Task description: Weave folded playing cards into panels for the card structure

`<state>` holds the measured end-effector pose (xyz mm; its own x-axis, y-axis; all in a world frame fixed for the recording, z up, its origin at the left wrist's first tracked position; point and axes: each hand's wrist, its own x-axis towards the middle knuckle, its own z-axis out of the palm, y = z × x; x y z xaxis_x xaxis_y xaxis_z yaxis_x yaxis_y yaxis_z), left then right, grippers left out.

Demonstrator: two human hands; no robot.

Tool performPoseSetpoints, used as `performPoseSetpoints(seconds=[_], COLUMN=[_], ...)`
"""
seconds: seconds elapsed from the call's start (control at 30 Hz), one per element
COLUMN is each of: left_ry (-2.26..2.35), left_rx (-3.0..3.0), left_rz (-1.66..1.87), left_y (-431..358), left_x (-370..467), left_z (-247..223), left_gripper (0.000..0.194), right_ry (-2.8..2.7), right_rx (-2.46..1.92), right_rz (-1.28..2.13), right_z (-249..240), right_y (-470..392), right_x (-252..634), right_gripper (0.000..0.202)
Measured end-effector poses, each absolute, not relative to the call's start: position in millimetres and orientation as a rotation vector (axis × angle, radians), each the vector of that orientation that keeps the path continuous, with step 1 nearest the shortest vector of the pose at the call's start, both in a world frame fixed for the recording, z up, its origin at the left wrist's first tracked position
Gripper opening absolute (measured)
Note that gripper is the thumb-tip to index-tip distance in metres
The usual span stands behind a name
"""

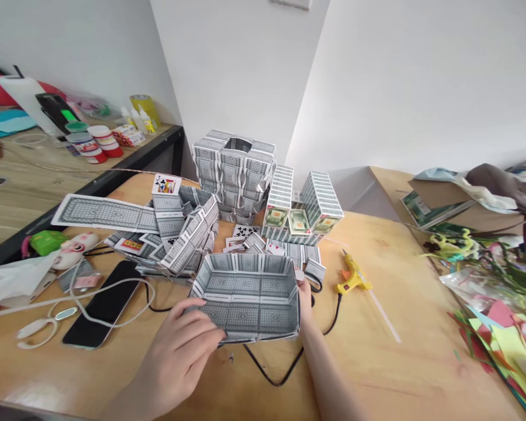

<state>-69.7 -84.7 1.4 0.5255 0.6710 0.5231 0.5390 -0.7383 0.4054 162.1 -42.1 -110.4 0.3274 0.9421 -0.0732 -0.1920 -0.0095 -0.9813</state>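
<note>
Through the head camera I have the tray (pixel 245 298) low in the middle of my view, over the table (pixel 421 356), its open side up and its inside, lined with grey card backs, in plain sight; I cannot tell whether its underside touches the wood. My left hand (pixel 182 345) has its fingers bent over the tray's near left corner, closed on the wall there. My right hand (pixel 305 301) is at the right end, against the wall; most of its fingers are hidden from me, so I cannot tell how far they are closed. A black cord (pixel 280 381) shows below the tray's near edge. Just beyond the far rim I see loose cards (pixel 275 248), and behind them the packs (pixel 314 199), some standing on others. The tall card box (pixel 234 175) stands left of these, near the wall (pixel 245 70). To the tray's left is a folded card piece (pixel 190 237), near a long card strip (pixel 109 213). The phone (pixel 103 307) lies well left, a white cable (pixel 146 301) looped across it. To the right lies the yellow glue gun (pixel 353 276), beside a clear stick (pixel 386 316); farther right, coloured paper (pixel 504 339) is piled up.
</note>
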Motion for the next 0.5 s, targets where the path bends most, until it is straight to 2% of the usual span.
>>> performPoseSetpoints(seconds=[0.27, 0.5], left_ry=[0.969, 0.866], left_rx=[2.608, 2.487], left_rz=[0.858, 0.756], left_y=[-84.7, -83.5], left_x=[-60.6, -50.5], left_z=[-34.7, -27.9], left_gripper=[0.026, 0.011], right_ry=[-0.752, -0.701], right_rx=[-1.471, -1.372], right_rz=[0.838, 0.747], right_z=[-87.1, -88.7], right_y=[-41.5, -38.2], right_x=[186.3, 206.0], right_gripper=[0.023, 0.029])
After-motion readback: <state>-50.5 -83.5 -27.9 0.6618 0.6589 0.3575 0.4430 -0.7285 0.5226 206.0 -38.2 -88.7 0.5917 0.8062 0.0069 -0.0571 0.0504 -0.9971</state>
